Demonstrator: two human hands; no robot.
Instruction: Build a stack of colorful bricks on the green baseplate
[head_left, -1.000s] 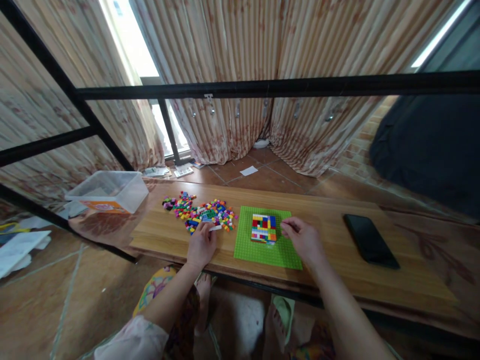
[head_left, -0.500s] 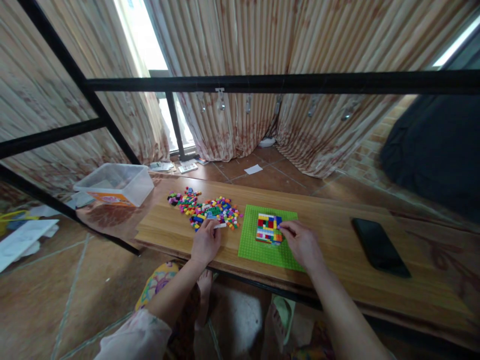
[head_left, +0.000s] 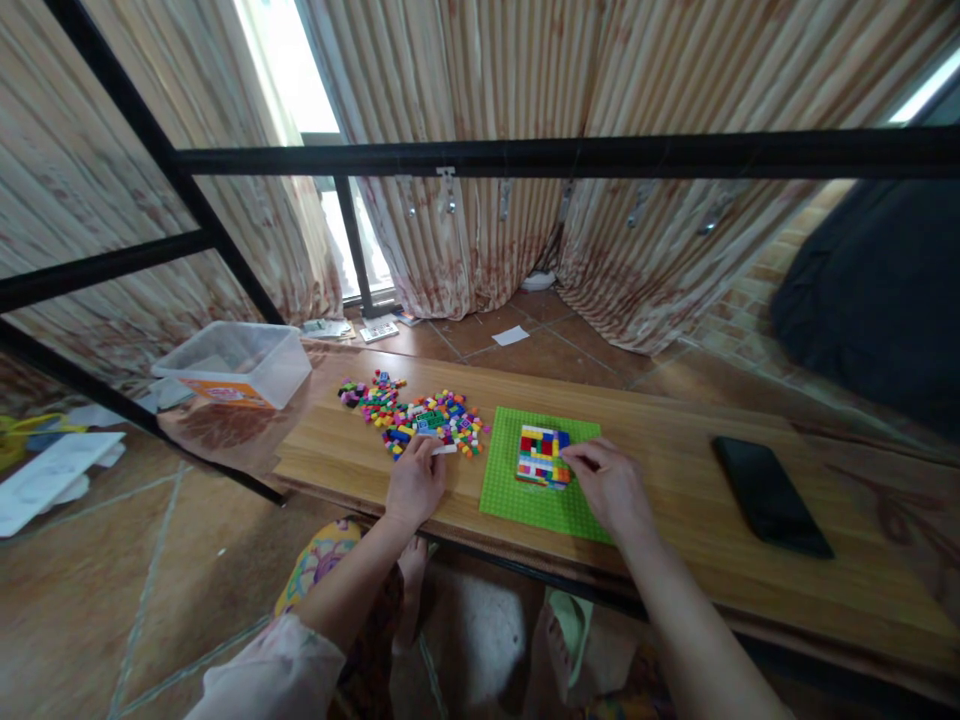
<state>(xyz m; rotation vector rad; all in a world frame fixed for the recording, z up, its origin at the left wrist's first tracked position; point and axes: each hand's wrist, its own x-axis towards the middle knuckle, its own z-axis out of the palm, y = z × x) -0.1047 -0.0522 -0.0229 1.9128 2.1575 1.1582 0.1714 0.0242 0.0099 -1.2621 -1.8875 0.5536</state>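
Note:
A green baseplate [head_left: 525, 495] lies on the wooden table [head_left: 675, 500], with a small multicoloured block of bricks [head_left: 541, 453] built on it. My right hand [head_left: 609, 487] rests on the plate with its fingertips pinched against the right edge of that block. A pile of loose coloured bricks [head_left: 420, 415] lies to the left of the plate. My left hand [head_left: 415, 482] sits at the near edge of the pile, fingers curled round a small white brick [head_left: 442, 450].
A black phone [head_left: 771, 495] lies flat on the right part of the table. A clear plastic tub [head_left: 232, 362] stands at the left end. Black metal bars [head_left: 525, 158] cross above the table. Curtains hang behind, and papers lie on the tiled floor.
My right hand has moved left onto the brick block's right edge. My left hand has stayed at the pile with the white brick. The view has shifted slightly.

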